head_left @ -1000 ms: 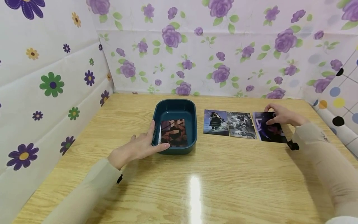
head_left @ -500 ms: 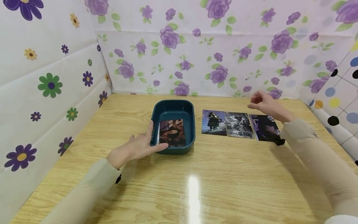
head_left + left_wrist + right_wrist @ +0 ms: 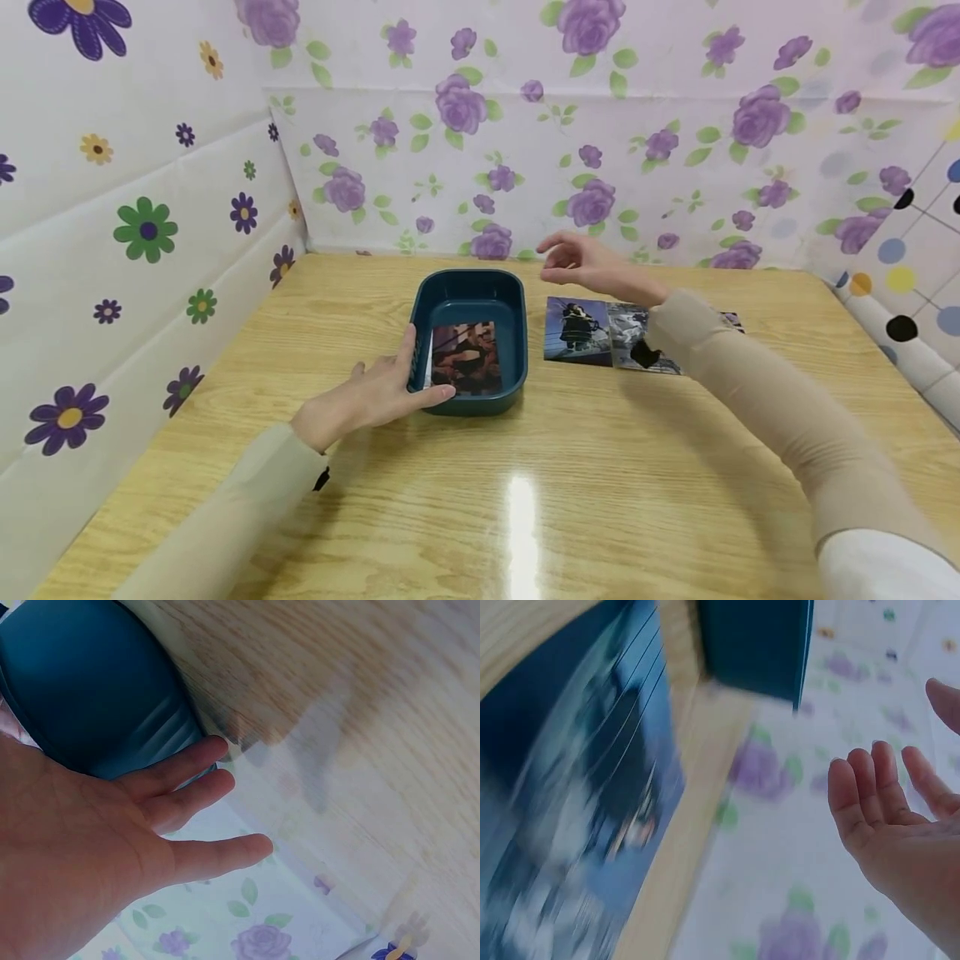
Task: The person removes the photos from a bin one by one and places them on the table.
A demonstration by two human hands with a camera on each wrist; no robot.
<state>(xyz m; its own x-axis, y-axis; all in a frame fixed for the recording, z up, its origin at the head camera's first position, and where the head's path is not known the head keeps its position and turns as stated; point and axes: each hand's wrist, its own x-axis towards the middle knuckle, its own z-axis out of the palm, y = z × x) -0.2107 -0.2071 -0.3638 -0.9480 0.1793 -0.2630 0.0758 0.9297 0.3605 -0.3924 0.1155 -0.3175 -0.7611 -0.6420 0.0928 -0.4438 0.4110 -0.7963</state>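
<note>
My left hand point(image 3: 367, 400) lies with straight, spread fingers against the left and near side of a deep teal plastic basin point(image 3: 468, 290). Inside the basin is a dark reddish-brown photo card point(image 3: 467, 357). The left wrist view shows the left palm with fingertips along the basin's wall point(image 3: 135, 697). My right hand point(image 3: 591, 265) hovers, holding nothing, over the far part of the table, right of the basin; its fingers are loosely curled. Below it lies a blue photo card point(image 3: 576, 332) with a dark figure. Beside that, a black-and-white photo card point(image 3: 625, 333) is partly covered by the right sleeve.
A third photo card point(image 3: 733, 320) shows only its corner behind the right forearm. The wooden table point(image 3: 420, 508) meets a flower-print sheet point(image 3: 390, 167) at the back. A daisy-print sheet point(image 3: 67, 275) stands along the left, and a dotted one point(image 3: 918, 283) at the right.
My right hand has let go of the purple-dark photo card at the right end of the row, lifted, and swung left towards the basin. My left hand has stayed at the basin.
</note>
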